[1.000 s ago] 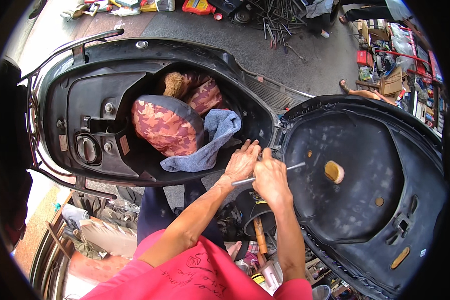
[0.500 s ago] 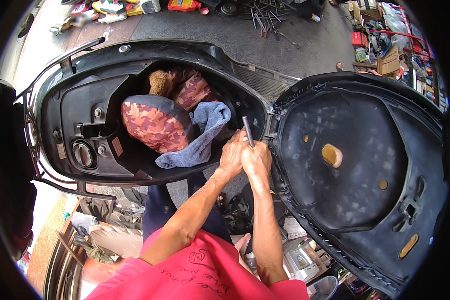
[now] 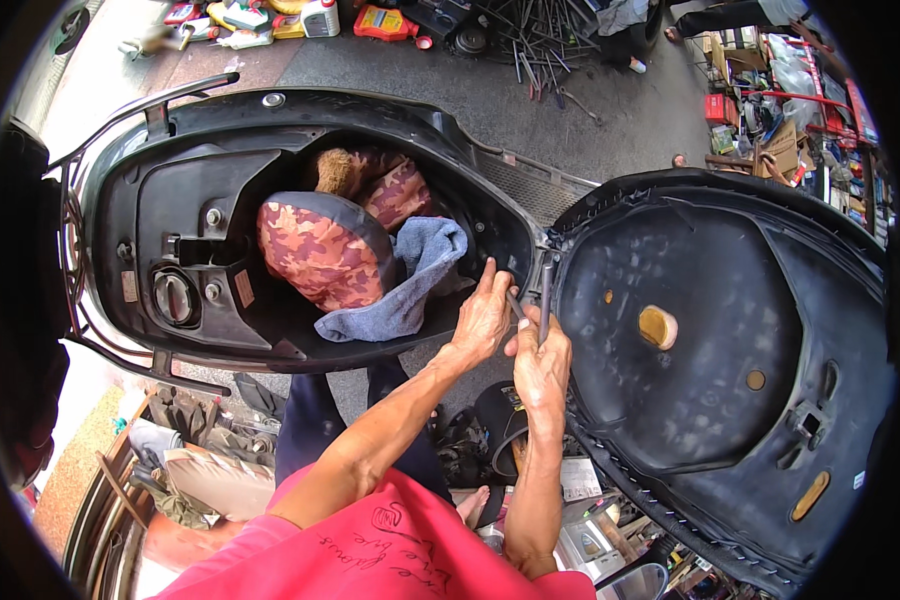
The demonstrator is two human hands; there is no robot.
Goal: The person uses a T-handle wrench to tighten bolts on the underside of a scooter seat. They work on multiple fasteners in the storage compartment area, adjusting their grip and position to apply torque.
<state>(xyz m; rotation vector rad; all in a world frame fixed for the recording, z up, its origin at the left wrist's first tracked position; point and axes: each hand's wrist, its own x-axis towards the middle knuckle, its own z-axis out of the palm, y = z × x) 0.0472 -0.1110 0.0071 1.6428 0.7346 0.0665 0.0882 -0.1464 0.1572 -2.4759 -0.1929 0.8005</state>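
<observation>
A motor scooter's black underseat compartment (image 3: 240,345) lies before me, its seat (image 3: 710,270) flipped up to the right with the underside showing. My right hand (image 3: 542,375) is closed around a grey metal rod-shaped tool (image 3: 546,285) beside the seat hinge (image 3: 542,245). A second dark bar shows between my hands; whether it belongs to the same tool is unclear. My left hand (image 3: 482,318) is at the compartment's near right rim, index finger stretched forward, other fingers partly hidden. Inside the compartment lie a red camouflage-patterned cloth bundle (image 3: 320,245) and a blue-grey towel (image 3: 385,310).
A round filler cap (image 3: 175,298) sits at the compartment's left end. A metal grab rail (image 3: 150,105) runs along that side. Bottles (image 3: 320,18) and a heap of metal rods (image 3: 540,45) lie on the ground beyond; cluttered shelves (image 3: 790,110) stand far right.
My hands have drawn apart. The right has shifted right and nearer to me, with the tool now more upright; the left index finger now points forward. The view has shifted slightly.
</observation>
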